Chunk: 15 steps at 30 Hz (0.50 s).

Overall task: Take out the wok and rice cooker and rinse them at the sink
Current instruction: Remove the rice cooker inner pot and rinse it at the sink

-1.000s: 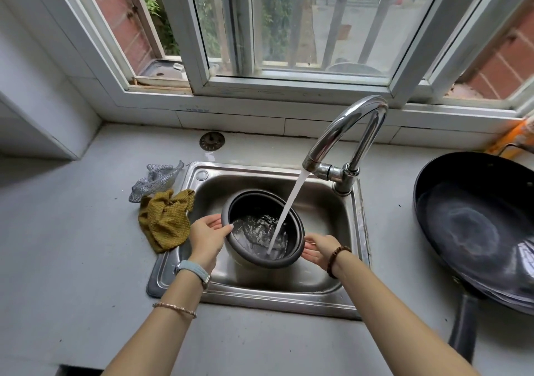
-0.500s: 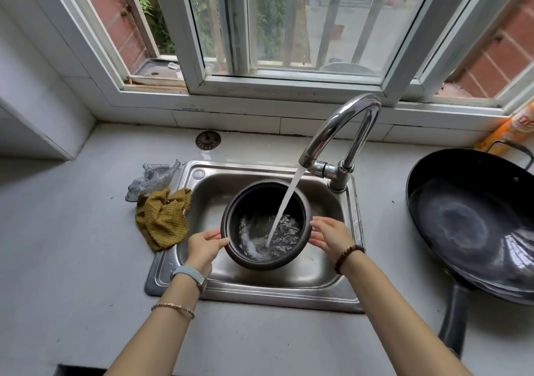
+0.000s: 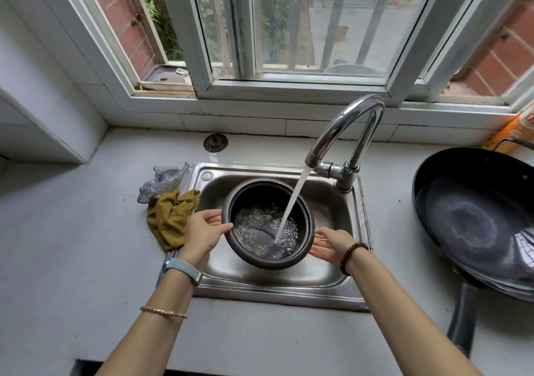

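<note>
The dark rice cooker pot point(image 3: 254, 199) is held tilted inside the steel sink point(image 3: 277, 287). Water runs from the chrome tap point(image 3: 344, 127) into the pot and swirls with bubbles at its bottom. My left hand point(image 3: 203, 232) grips the pot's left rim with the thumb over the edge. My right hand point(image 3: 331, 244) presses against the pot's right side, fingers spread along the wall. The black wok point(image 3: 479, 222) lies on the counter to the right of the sink, its handle pointing toward me.
A yellow cloth point(image 3: 170, 219) hangs over the sink's left edge, with a silver mesh scrubber point(image 3: 161, 182) behind it. A round sink strainer point(image 3: 215, 143) lies on the counter at the back. An orange bottle point(image 3: 517, 127) stands at the far right by the window.
The pot has been tilted and turned between my hands while water keeps filling it. My left thumb now hooks over the rim; my right hand sits lower on the pot's side.
</note>
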Available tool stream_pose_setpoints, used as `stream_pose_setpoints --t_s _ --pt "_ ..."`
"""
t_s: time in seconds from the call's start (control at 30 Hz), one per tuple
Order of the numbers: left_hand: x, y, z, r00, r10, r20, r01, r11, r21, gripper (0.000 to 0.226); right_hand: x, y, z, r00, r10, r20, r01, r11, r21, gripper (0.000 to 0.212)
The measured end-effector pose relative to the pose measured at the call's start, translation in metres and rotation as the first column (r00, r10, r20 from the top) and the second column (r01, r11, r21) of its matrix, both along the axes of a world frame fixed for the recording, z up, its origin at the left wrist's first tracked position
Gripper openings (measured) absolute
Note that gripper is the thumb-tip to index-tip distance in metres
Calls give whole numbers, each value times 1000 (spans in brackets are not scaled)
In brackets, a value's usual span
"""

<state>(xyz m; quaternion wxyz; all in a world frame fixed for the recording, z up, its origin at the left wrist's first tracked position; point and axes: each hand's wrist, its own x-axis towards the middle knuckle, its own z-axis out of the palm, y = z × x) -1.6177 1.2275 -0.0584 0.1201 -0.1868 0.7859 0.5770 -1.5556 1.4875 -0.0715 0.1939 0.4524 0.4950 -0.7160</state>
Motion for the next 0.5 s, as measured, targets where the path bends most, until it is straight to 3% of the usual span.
stream_pose_setpoints --t_s 0.13,0.2,0.33,0.5 --pt "5 -14 -11 1000 -13 -3 13 998 -69 38 -2 -3 -1 996 23 -92 -14 994 104 15" --pt "9 -17 -17 999 -6 44 8 999 -41 39 -3 -1 4 985 87 -148 -56 978 201 21" --pt "14 -14 -27 979 -19 205 8 998 56 42 -5 2 27 949 227 -218 -147 932 332 11" --pt "16 -9 -27 939 -26 343 -47 978 204 38 -9 15 37 963 216 -158 -179 959 221 19"
